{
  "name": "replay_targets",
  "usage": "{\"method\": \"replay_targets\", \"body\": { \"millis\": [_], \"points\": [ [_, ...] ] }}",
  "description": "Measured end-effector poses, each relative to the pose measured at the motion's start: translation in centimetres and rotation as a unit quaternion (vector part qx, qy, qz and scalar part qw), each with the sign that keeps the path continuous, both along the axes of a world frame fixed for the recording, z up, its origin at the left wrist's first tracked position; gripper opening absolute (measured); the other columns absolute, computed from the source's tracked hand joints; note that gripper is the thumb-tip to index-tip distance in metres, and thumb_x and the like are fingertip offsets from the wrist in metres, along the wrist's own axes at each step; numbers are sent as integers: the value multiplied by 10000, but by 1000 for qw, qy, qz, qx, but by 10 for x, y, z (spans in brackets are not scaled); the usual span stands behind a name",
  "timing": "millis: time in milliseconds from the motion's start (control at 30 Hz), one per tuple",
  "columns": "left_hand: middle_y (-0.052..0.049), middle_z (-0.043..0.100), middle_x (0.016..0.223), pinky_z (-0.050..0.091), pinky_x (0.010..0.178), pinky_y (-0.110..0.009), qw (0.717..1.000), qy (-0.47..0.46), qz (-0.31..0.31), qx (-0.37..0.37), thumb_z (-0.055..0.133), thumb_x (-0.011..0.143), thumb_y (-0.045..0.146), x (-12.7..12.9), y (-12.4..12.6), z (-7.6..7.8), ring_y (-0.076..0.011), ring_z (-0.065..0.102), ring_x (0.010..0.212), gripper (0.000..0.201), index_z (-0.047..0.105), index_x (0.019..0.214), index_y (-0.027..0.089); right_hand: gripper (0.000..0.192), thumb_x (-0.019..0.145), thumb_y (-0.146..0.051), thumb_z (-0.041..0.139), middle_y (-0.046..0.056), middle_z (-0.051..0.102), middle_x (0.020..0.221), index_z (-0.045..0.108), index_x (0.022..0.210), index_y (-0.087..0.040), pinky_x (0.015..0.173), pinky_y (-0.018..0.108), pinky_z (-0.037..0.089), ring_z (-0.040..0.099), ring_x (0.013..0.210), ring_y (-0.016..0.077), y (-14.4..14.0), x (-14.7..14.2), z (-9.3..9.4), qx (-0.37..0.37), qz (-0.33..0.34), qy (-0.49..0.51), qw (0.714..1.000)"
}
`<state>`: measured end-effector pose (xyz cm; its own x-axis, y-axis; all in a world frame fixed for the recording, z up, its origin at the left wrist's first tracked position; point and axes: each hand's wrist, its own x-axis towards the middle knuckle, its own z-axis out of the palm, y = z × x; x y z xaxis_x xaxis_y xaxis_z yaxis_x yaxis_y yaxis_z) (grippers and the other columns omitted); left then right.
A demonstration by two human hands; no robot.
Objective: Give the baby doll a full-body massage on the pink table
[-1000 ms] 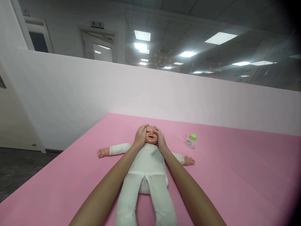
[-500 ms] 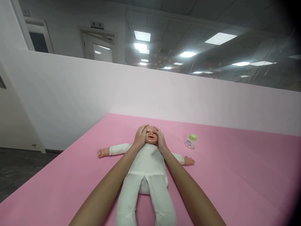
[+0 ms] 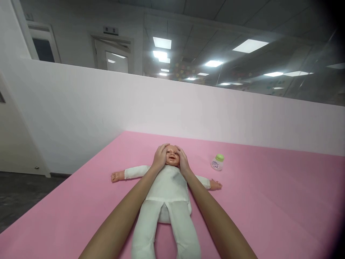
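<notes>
Doll: a baby doll point(image 3: 169, 187) in a white cloth suit lies on its back on the pink mat point(image 3: 269, 201), arms spread to either side, legs pointing toward the camera, head toward the far wall.
Left hand: the left hand point(image 3: 160, 157) is cupped against the side of the doll's head, fingers curved up over the crown.
Right hand: the right hand point(image 3: 183, 159) is cupped against the other side of the head, fingers over the top; the doll's face shows between the two hands.
Grip: whether the palms press firmly or only rest there is hard to tell at this distance.
Bottle: a small clear bottle with a green cap point(image 3: 217, 162) stands on the mat, apart from the doll, beyond its outstretched arm on the right.
Backdrop: a low white partition point(image 3: 107, 104) runs behind the mat.
</notes>
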<state>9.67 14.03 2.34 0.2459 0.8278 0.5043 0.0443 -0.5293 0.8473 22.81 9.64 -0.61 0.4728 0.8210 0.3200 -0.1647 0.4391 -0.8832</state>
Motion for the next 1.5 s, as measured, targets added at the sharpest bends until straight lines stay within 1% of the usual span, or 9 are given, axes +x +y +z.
{"method": "replay_targets", "body": {
  "millis": [67, 200, 333, 500, 667, 867, 1000, 1200, 1500],
  "points": [
    [-71, 678, 1283, 436, 1100, -367, 1000, 1, 0, 2, 428, 947, 209, 0, 0, 0, -214, 589, 1244, 365, 697, 1193, 225, 428, 794, -390, 640, 20, 691, 1337, 721, 1192, -256, 1103, 371, 450, 593, 1276, 246, 1, 0, 0, 1, 0, 4, 1000],
    [-75, 683, 1258, 439, 1097, -373, 1000, 9, 1, 10, 475, 959, 275, -1, -2, 2, -224, 596, 1228, 327, 693, 1197, 222, 440, 812, -448, 663, 23, 677, 1359, 709, 1206, -257, 1115, 373, 442, 593, 1276, 240, 0, 0, -1, 4, 11, 5, 1000],
    [-76, 681, 1269, 434, 1108, -383, 1000, 8, 1, 15, 515, 951, 288, -2, -4, 3, -229, 596, 1236, 311, 692, 1199, 224, 454, 813, -478, 693, 27, 679, 1352, 706, 1209, -256, 1118, 365, 439, 586, 1287, 240, -1, -1, 1, 7, 4, -7, 1000],
    [-79, 681, 1269, 440, 1099, -387, 1000, 10, 0, 15, 494, 950, 273, -1, -3, 1, -232, 592, 1239, 327, 691, 1207, 223, 440, 799, -439, 694, 23, 686, 1344, 719, 1199, -257, 1101, 365, 453, 591, 1278, 243, -2, -1, 2, -1, 2, -6, 1000],
    [-74, 674, 1281, 442, 1098, -371, 1000, 9, 5, 7, 431, 934, 210, -1, -1, 0, -221, 590, 1243, 377, 695, 1204, 222, 428, 799, -380, 636, 9, 683, 1343, 718, 1205, -271, 1095, 379, 463, 597, 1268, 244, -2, 0, 1, -5, 19, 15, 1000],
    [-74, 677, 1278, 427, 1107, -384, 1000, 12, -4, 15, 477, 965, 305, -2, -4, 3, -229, 584, 1245, 327, 685, 1204, 224, 447, 789, -448, 696, 29, 695, 1325, 721, 1188, -249, 1105, 367, 450, 597, 1272, 243, -1, -1, 1, 9, 3, 7, 1000],
    [-74, 677, 1281, 432, 1101, -386, 1000, 11, -6, 12, 516, 946, 301, -2, -4, 3, -234, 585, 1246, 319, 685, 1206, 226, 450, 788, -445, 700, 25, 683, 1347, 716, 1197, -258, 1107, 367, 447, 591, 1278, 242, -2, -2, 3, 2, 4, 5, 1000],
    [-65, 683, 1276, 445, 1098, -369, 1000, 3, 0, -2, 450, 945, 232, -2, -3, 1, -222, 598, 1235, 350, 701, 1189, 237, 427, 780, -377, 654, 14, 690, 1332, 723, 1187, -266, 1085, 374, 470, 601, 1263, 250, -3, -2, 4, -4, 16, 20, 1000],
    [-86, 673, 1292, 426, 1113, -385, 1000, 14, -8, 11, 527, 953, 316, -5, -10, 7, -235, 586, 1254, 319, 681, 1216, 220, 449, 801, -455, 693, 27, 684, 1343, 710, 1203, -256, 1096, 358, 455, 591, 1279, 242, -6, -3, 6, 1, 11, 0, 1000]
  ]
}}
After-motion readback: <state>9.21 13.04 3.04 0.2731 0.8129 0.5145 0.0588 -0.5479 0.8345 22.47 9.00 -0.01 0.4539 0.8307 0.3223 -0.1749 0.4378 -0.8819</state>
